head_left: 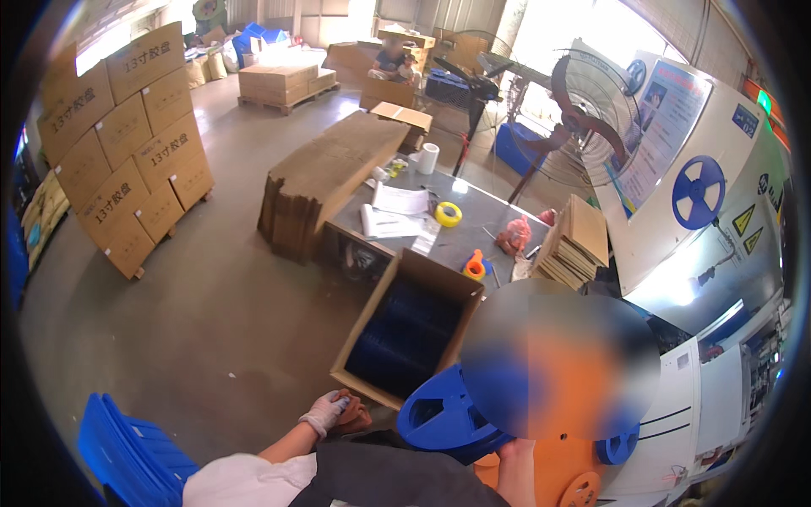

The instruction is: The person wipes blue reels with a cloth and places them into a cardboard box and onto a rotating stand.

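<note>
My left hand (324, 413), in a pale glove, is closed on a crumpled reddish-brown cloth (354, 417) just below the near corner of an open cardboard box (358, 344). Dark blue round plastic pieces (405, 325) lie packed in rows inside that box. At the lower right rim of a blue plastic reel (437, 409), my right hand (515, 449) grips the edge; its fingers are mostly hidden. The reel is tilted and overlaps the box's near right corner. A large blurred patch covers what lies just beyond my right hand.
An orange machine surface (541, 465) with a small blue wheel (619, 446) is at my right. Beyond the box stands a grey table (473, 232) with tape rolls and papers. Blue stacked bins (139, 444) are lower left; flattened cartons (329, 182) and stacked boxes (135, 144) stand farther off.
</note>
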The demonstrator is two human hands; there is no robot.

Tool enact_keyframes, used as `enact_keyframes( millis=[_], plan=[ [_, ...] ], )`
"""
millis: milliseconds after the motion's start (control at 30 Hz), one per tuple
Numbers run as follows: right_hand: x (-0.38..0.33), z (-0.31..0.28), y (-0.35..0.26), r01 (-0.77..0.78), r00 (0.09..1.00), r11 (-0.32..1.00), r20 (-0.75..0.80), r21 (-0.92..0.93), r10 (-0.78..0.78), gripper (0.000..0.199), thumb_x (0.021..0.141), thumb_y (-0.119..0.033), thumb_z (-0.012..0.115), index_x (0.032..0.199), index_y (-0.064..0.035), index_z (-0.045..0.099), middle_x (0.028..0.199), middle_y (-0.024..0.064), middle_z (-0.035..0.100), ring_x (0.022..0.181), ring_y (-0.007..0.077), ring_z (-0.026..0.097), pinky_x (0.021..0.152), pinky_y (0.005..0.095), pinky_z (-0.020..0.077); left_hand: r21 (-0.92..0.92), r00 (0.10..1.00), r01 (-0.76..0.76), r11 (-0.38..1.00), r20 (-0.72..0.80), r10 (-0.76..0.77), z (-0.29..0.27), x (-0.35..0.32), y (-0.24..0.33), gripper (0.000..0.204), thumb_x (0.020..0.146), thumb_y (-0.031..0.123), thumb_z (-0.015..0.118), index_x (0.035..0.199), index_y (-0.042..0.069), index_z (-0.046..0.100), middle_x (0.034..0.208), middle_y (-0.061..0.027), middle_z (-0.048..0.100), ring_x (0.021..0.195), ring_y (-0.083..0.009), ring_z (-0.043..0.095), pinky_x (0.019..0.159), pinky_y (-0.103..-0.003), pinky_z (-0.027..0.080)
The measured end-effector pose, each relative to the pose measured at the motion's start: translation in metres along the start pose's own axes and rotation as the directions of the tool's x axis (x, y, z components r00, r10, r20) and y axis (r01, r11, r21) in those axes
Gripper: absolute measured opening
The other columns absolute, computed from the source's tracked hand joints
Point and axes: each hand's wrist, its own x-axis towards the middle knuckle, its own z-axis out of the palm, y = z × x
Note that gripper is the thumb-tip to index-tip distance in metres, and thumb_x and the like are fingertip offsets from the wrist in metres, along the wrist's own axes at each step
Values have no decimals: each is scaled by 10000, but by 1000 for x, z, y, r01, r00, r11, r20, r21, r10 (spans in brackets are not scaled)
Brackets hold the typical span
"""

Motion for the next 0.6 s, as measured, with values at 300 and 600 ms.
enact_keyframes(
  millis=[300,600],
  plan=[
    [-11,92,79,-211,907,954,321,-211,272,309,836,-360,589,750,-67,544,655,46,511,650,198,506,622,323,448,-596,912,-351,722,-394,119,-93,-24,32,76,906,105,584,842,106,544,739,27,491,751,-99,510,691,-240,450],
    [19,108,92,-428,577,818,580,-386,575,392,791,-418,620,791,-27,585,652,58,509,666,192,504,616,301,414,545,521,-693,473,-75,850,63,-11,194,388,803,-41,575,1188,6,552,1235,-203,545,1191,-361,492,1050,-410,348]
  ],
)
